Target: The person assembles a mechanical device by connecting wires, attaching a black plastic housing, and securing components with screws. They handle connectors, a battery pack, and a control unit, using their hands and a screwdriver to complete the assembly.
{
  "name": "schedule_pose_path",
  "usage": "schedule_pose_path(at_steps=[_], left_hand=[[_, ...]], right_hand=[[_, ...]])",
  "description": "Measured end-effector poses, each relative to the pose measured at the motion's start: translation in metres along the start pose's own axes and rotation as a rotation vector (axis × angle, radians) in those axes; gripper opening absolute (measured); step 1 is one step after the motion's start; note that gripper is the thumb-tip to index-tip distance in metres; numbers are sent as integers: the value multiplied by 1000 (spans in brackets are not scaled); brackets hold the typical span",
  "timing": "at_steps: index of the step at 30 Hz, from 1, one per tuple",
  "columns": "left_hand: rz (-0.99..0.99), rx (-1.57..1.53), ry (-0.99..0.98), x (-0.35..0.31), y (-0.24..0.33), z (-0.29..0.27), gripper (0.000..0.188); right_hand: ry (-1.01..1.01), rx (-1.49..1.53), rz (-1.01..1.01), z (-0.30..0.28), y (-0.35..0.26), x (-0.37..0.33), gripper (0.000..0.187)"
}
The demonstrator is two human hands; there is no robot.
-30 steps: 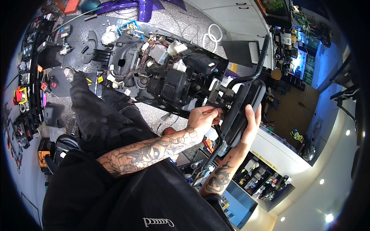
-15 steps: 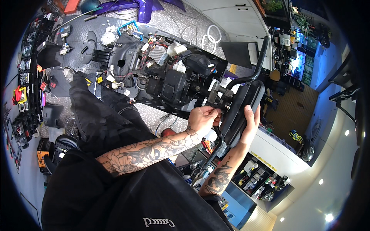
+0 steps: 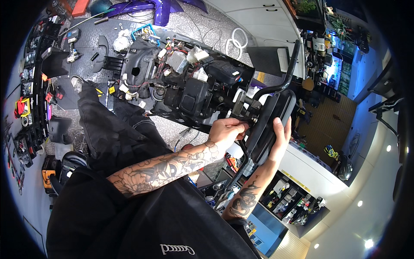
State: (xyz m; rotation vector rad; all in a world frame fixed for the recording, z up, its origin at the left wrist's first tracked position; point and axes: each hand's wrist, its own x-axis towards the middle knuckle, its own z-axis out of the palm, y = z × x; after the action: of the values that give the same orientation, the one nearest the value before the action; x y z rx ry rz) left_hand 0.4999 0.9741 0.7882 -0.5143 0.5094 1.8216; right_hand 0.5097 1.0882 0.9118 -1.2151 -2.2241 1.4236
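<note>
A partly stripped scooter-like body with black housings and bare wiring stretches across the middle. At its right end, a black tubular bar runs beside a long black pad with rounded edges. My right hand grips the pad's outer side, thumb over the near face and the other fingers mostly hidden behind. My left hand is closed in a pinch against the metal bracket just left of the pad. Whatever lies between those fingertips is too small to make out. My left forearm is tattooed and crosses over my lap.
Purple panels lie at the far side. A blue basket of small parts stands near loose tools on the dark mat. Tool racks line the left, and a shelf unit stands at the lower right.
My left hand has shifted very slightly at the bracket, its wrist and forearm turning a little. My right hand stays on the pad.
</note>
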Motion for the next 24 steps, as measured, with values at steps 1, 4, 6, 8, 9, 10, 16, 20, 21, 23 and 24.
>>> schedule_pose_path(at_steps=[1, 4, 6, 8, 9, 10, 16, 20, 21, 23, 24], left_hand=[[-29, -21, 3, 1, 0, -1, 23], [-99, -111, -17, 2, 2, -2, 24], [-76, -163, -7, 4, -3, -2, 21], [-53, -184, 4, 5, -6, -3, 20], [-41, -179, 9, 6, -7, -3, 19], [-28, -174, 15, 6, -7, -2, 19], [-87, -156, 46, -1, 5, 3, 18], [-104, -168, 13, -2, 8, 2, 19], [-93, -190, 9, -1, 6, 1, 19], [-76, -205, 16, -1, 4, 2, 21], [-71, -198, 28, -2, 3, 3, 22]], right_hand=[[-2, -3, 0, 1, -1, 0, 71], [6, 20, 16, 3, -3, -3, 71], [23, 21, 16, 7, -6, -5, 71], [29, 9, 3, 8, -7, -5, 70], [27, -3, -10, 7, -6, -5, 70], [26, -16, -23, 7, -5, -4, 71], [6, -14, -17, 6, -6, -3, 71], [17, 10, -13, 5, -4, -4, 70], [16, 14, -8, 7, -6, -5, 70], [16, 14, -9, 7, -5, -4, 70], [18, 10, -14, 5, -3, -3, 70]])
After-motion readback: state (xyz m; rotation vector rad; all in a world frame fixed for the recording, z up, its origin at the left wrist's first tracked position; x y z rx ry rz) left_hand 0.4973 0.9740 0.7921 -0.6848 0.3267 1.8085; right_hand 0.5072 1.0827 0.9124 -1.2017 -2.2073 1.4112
